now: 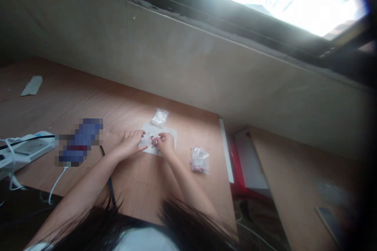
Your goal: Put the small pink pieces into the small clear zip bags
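Note:
A white sheet (172,132) lies on the wooden table, with a small pile of dark and pink bead-like pieces (154,141) on it. At the sheet's left edge rests my left hand (133,142), its fingers stretched and apart, holding nothing. My right hand (167,144) is over the right side of the pile, thumb and fingers drawn together in a pinch. Whatever is between those fingertips is too small to make out. Just behind the sheet is a clear plastic bag (160,117). Another clear bag (200,159), with pink pieces at its bottom, lies right of my right forearm.
A phone-like blurred object (82,139) with a white cable lies to the left, beside a white power strip (35,147). A black cord (111,190) runs under my left forearm. A paper scrap (32,85) sits far left. Wall and window rise behind the table (188,119).

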A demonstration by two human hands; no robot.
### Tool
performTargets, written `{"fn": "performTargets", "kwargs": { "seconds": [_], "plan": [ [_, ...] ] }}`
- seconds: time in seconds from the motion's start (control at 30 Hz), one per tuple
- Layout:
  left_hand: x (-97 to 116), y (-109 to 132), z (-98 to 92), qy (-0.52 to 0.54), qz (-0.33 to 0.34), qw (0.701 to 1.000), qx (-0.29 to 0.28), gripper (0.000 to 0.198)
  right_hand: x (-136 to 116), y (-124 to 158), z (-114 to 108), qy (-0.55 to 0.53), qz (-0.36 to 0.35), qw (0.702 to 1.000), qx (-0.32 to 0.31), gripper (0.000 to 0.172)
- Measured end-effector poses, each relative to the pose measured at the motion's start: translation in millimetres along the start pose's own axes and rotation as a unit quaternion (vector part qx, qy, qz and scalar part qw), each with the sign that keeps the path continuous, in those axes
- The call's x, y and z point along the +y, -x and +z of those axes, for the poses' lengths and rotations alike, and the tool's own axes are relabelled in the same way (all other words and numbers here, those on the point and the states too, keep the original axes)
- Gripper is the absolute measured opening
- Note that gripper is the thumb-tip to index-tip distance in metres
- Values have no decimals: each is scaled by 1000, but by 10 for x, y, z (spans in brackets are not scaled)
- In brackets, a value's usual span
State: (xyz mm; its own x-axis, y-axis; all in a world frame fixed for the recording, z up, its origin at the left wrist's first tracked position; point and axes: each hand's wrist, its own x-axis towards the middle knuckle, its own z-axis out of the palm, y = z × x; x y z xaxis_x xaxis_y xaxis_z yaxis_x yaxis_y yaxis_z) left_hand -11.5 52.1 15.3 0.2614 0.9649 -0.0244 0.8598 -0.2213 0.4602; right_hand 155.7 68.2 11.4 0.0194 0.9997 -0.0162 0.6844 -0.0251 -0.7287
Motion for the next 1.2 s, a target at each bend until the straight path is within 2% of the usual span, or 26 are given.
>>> {"fn": "performTargets", "kwargs": {
  "seconds": [0.1, 0.2, 0.4, 0.47, 0.57, 0.67, 0.77, 0.87, 1.07, 1.2],
  "plan": [
    [-38, -4, 20, 0, 3, 1000, -3, 45, 78, -55, 34, 58, -27, 998, -21, 13],
    [-49, -6, 24, 7, 2, 1000, -5, 45, 110, -84, 50, 51, -22, 998, -40, 12],
    [18, -26, 2, 7, -13, 1000, -1, 43, 8, -57, -23, -49, 42, 993, -99, 13],
    [48, -33, -11, 14, -7, 1000, -2, 42, -42, -36, -46, -89, 33, 989, -113, 15],
    [76, -44, -22, 24, -1, 1000, -7, 43, -82, -27, -55, -78, 9, 993, -92, 15],
    [77, -51, -12, 18, -17, 1000, -4, 43, -62, -46, -34, -8, 36, 998, -42, 14],
    [61, -53, 7, 12, -19, 1000, 2, 42, -15, -64, 0, 32, 34, 997, -63, 13],
    [43, -51, 16, 9, -21, 1000, 3, 43, 13, -71, 26, 18, 23, 996, -84, 18],
    [51, -46, -16, 20, -22, 1000, -1, 43, -50, -54, -13, -65, 49, 991, -102, 11],
    [70, -44, -41, 21, -13, 1000, -2, 43, -118, -36, -69, -113, 33, 987, -107, 12]
  ]
}}
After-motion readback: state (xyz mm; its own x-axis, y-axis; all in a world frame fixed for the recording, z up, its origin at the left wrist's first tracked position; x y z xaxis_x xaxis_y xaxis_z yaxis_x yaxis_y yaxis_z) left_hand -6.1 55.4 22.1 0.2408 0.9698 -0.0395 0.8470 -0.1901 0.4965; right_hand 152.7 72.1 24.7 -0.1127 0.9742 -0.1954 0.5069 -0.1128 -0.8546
